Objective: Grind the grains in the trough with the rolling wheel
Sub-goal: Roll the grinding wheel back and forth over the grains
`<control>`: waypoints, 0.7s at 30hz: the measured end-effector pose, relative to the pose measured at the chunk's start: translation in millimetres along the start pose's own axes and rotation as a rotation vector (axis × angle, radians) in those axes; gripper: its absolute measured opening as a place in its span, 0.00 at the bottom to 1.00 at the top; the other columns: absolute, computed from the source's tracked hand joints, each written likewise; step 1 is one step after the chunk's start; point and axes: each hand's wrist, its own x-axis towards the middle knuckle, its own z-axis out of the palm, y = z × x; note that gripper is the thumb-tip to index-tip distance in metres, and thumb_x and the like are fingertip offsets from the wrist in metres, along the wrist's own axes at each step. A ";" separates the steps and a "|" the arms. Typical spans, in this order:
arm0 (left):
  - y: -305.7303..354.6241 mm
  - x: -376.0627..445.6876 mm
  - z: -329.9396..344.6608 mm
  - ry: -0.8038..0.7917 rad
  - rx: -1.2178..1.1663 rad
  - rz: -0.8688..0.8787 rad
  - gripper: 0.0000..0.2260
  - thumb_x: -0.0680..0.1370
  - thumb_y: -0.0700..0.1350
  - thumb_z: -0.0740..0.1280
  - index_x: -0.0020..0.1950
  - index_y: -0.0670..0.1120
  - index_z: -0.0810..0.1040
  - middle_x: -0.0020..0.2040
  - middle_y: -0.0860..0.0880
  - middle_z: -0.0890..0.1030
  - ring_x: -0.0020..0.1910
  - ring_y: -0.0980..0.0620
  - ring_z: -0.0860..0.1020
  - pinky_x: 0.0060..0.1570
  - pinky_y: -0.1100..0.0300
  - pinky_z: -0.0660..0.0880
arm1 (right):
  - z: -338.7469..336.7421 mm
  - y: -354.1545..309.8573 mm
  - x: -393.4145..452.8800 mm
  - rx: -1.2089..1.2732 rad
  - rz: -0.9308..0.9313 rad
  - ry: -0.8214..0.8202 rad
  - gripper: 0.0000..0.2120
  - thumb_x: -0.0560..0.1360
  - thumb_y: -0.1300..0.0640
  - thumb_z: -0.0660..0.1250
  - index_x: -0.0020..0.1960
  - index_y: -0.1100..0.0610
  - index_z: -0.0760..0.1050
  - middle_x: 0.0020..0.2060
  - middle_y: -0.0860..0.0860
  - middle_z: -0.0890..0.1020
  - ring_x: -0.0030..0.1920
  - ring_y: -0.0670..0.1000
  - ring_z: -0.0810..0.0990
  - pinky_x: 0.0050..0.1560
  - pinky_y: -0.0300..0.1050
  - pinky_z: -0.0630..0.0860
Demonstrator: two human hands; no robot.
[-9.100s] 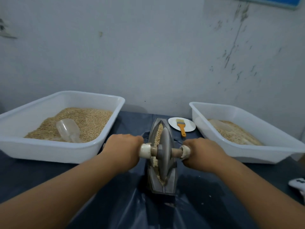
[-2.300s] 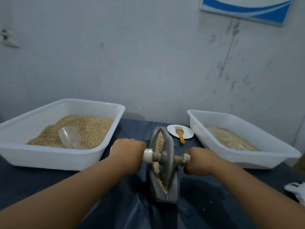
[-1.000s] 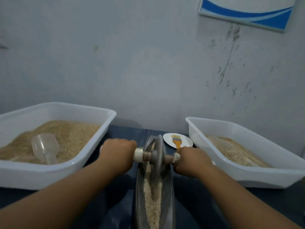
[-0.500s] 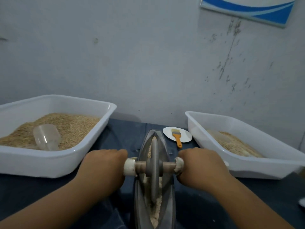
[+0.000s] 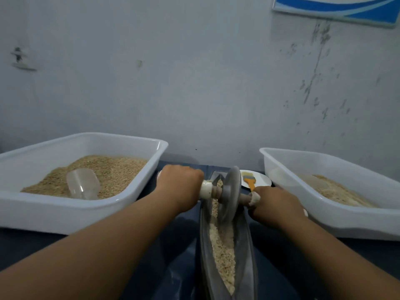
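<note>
Your left hand [image 5: 180, 187] and right hand [image 5: 273, 203] each grip an axle end; the rolling wheel [image 5: 230, 194] stands between them, far along the trough [image 5: 244, 245] over grains [image 5: 223, 252].

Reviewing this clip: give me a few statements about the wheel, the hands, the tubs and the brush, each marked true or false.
1. Both hands grip the axle of the rolling wheel, the left hand on one side, the right hand on the other. True.
2. The wheel sits at the near end of the trough. False: it sits toward the far end, with crushed grains lying in the near part.
3. A clear scoop lies in the left tub. True.
4. The right tub holds nothing. False: it holds a pale grain heap.
5. The orange-handled brush lies in the trough. False: it lies on a small white plate.
</note>
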 end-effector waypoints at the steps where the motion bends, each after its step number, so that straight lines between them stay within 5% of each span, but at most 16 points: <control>1: 0.0 -4.8 0.8 0.003 -0.005 -0.008 0.11 0.72 0.54 0.71 0.51 0.53 0.74 0.42 0.53 0.79 0.41 0.52 0.77 0.46 0.53 0.76 | -2.2 -1.1 -4.0 -0.004 -0.008 -0.004 0.07 0.73 0.43 0.63 0.43 0.46 0.73 0.40 0.44 0.79 0.43 0.49 0.79 0.44 0.46 0.78; 11: 8.5 -50.8 -26.4 -0.076 -0.002 -0.020 0.08 0.73 0.49 0.69 0.50 0.53 0.73 0.43 0.53 0.79 0.41 0.51 0.77 0.45 0.54 0.76 | -28.5 -10.2 -57.9 -0.002 -0.045 -0.090 0.07 0.70 0.45 0.67 0.40 0.45 0.70 0.37 0.44 0.78 0.40 0.47 0.78 0.43 0.46 0.78; 16: 8.4 -73.9 -46.2 -0.071 -0.001 0.018 0.10 0.73 0.47 0.68 0.44 0.55 0.66 0.38 0.54 0.73 0.38 0.52 0.73 0.39 0.57 0.69 | -48.4 -5.8 -82.2 -0.003 -0.096 -0.204 0.07 0.67 0.48 0.69 0.38 0.44 0.70 0.36 0.44 0.78 0.36 0.44 0.76 0.32 0.41 0.68; 21: 7.8 -77.7 -39.7 -0.025 -0.009 0.002 0.11 0.73 0.48 0.68 0.43 0.55 0.64 0.37 0.55 0.71 0.37 0.53 0.73 0.38 0.58 0.68 | -44.8 -7.3 -81.4 -0.054 -0.106 -0.132 0.07 0.67 0.47 0.68 0.36 0.44 0.70 0.34 0.44 0.77 0.35 0.43 0.75 0.31 0.41 0.66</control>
